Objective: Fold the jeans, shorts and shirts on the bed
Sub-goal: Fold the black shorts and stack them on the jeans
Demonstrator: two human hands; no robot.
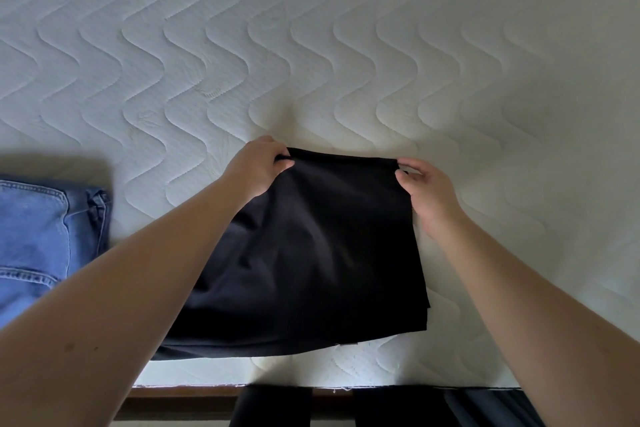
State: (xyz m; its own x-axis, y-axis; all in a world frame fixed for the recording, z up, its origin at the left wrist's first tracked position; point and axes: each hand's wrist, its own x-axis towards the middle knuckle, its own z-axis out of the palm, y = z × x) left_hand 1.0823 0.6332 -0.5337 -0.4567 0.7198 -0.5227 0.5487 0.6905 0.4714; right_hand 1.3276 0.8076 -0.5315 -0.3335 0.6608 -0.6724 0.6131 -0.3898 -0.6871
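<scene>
A black garment (311, 253) lies partly folded on the white quilted mattress (311, 45), near its front edge. My left hand (258, 166) pinches the garment's far left corner. At the far right corner, my right hand (427, 187) pinches the cloth between thumb and fingers. The far edge is lifted slightly off the mattress between both hands. Folded blue jeans (45, 236) lie at the left edge of the view.
The mattress's front edge (346, 385) runs along the bottom, with a brown wooden bed frame (180, 399) below it. My legs in dark cloth (381, 409) stand against the frame.
</scene>
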